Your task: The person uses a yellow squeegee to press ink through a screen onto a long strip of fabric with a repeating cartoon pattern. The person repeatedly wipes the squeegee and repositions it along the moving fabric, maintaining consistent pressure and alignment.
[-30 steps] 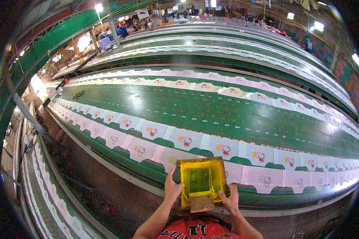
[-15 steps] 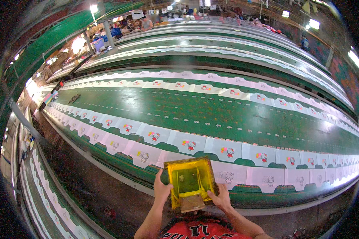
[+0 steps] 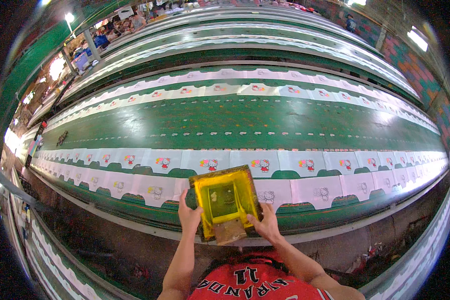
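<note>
A square screen-printing frame [image 3: 223, 198] with yellow edges around a greenish mesh window is held between my two hands, tilted over the near edge of the long green table [image 3: 160, 119]. My left hand [image 3: 189, 216] grips its left side, thumb at the front. On the opposite side, my right hand [image 3: 266, 224] closes around the lower right edge, its thumb on the yellow face. A flat brown piece [image 3: 230, 233], perhaps a squeegee's wooden handle, lies at the frame's lower end. Pale pink fabric pieces [image 3: 272, 192] with cartoon cat outlines lie just beyond and partly under the frame.
Behind the pink row runs a row of white pieces [image 3: 285, 162] with coloured cat prints. More printed rows [image 3: 225, 90] line the table's far side. Parallel tables [image 3: 245, 37] stretch behind. A dark object [image 3: 61, 138] lies on the table at left; another table [image 3: 55, 260] stands lower left.
My view has turned, so the tables sit higher and further left in it. The frame is tilted more to one side; both hands keep their grip on it.
</note>
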A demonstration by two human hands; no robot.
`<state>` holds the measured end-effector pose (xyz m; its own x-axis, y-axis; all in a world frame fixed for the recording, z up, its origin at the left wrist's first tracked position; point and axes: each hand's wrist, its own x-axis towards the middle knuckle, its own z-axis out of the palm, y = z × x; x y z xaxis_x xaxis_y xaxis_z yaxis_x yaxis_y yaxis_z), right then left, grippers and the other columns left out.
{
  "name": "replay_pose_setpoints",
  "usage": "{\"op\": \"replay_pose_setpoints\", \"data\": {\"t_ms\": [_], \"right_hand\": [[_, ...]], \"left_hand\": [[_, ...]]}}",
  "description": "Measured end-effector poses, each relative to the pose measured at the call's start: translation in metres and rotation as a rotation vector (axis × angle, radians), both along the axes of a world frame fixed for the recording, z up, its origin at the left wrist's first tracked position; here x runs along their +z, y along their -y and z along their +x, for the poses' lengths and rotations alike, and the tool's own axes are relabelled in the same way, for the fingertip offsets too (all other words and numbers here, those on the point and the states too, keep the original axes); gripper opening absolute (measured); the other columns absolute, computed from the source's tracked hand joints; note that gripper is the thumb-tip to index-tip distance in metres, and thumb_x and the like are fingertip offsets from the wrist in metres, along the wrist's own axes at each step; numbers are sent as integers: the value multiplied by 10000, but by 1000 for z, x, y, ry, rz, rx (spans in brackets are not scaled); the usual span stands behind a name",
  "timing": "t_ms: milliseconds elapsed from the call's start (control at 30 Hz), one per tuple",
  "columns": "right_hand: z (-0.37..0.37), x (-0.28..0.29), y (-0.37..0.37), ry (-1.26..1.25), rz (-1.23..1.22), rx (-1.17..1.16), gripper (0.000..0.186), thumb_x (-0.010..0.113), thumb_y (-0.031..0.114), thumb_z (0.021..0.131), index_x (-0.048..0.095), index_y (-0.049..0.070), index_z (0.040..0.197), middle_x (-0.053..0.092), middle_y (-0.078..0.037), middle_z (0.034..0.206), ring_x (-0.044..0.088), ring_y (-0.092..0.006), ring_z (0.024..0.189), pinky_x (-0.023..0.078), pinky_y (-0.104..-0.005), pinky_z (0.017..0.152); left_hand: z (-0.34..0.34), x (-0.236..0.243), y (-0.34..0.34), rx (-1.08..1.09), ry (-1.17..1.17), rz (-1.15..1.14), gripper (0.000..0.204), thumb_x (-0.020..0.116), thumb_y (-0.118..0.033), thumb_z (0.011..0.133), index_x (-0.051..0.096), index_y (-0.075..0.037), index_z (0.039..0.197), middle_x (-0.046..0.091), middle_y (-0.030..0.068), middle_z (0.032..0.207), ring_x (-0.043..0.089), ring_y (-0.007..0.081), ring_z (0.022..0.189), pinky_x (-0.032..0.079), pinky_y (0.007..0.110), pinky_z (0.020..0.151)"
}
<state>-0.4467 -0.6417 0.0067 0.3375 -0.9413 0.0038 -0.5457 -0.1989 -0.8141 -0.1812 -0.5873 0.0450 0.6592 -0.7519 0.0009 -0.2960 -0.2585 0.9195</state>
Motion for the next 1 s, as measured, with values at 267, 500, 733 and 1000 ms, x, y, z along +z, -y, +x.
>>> {"op": "replay_pose_setpoints", "data": {"t_ms": [267,500,733,1000], "right_hand": [[-78,-27,24,-40,-139,-256,693,779,327,793,496,-55,1297,515,-235,1225,522,-409,1146,449,-454,976],[-112,-41,14,-198,68,-282,749,748,429,814,474,-34,1336,491,-247,1310,519,-434,1204,467,-472,980],[-119,-33,11,-155,92,-221,750,740,466,813,492,-20,1328,503,-234,1293,541,-423,1180,477,-478,963],[-124,-42,12,-141,27,-238,691,755,427,810,527,11,1312,554,-199,1229,566,-388,1138,482,-456,953]], "left_hand": [[-74,-52,68,-210,61,-100,827,683,1,685,410,-75,1462,461,161,1468,447,323,1351,359,404,1117],[-97,-83,74,-284,36,-2,827,698,-9,685,409,-64,1458,472,177,1464,466,315,1340,401,376,1064],[-95,-81,77,-289,-51,137,827,699,-28,694,405,-63,1466,452,164,1494,445,313,1369,406,378,1060],[-97,-79,81,-293,147,156,828,707,-47,688,411,-71,1460,496,174,1453,479,334,1332,413,382,1050]]}}
